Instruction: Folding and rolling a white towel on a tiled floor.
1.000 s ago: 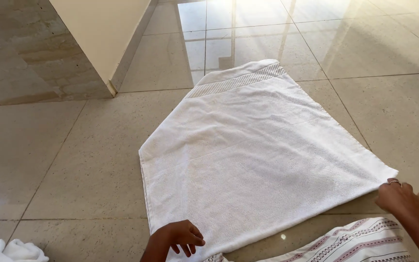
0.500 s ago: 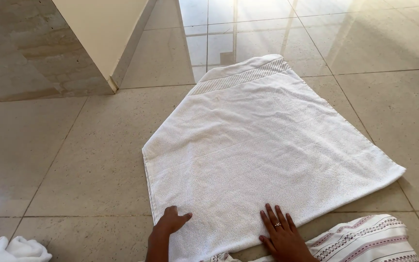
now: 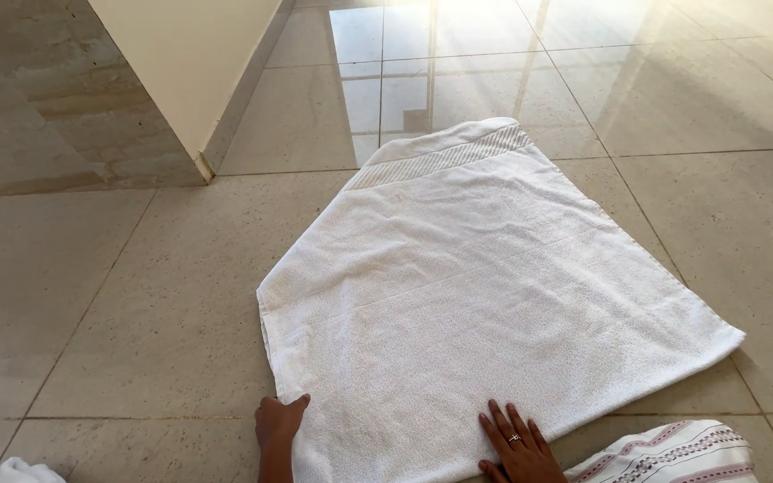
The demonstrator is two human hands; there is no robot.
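Observation:
A white towel (image 3: 485, 286) lies spread flat on the beige tiled floor (image 3: 136, 313), folded over, with a ribbed band at its far end. My left hand (image 3: 279, 420) rests at the towel's near left corner, thumb on the cloth edge. My right hand (image 3: 516, 443), wearing a ring, lies flat with fingers spread on the towel's near edge. Neither hand holds anything.
A cream wall corner (image 3: 194, 80) juts in at the upper left. A striped white and pink cloth (image 3: 673, 452) covers my knee at the bottom right. Another bit of white cloth (image 3: 2, 471) shows at the bottom left corner. Glossy tiles reflect light farther back.
My right hand left the towel's right corner, came in to the near edge and now lies flat there. My left hand opened and shifted to the near left corner.

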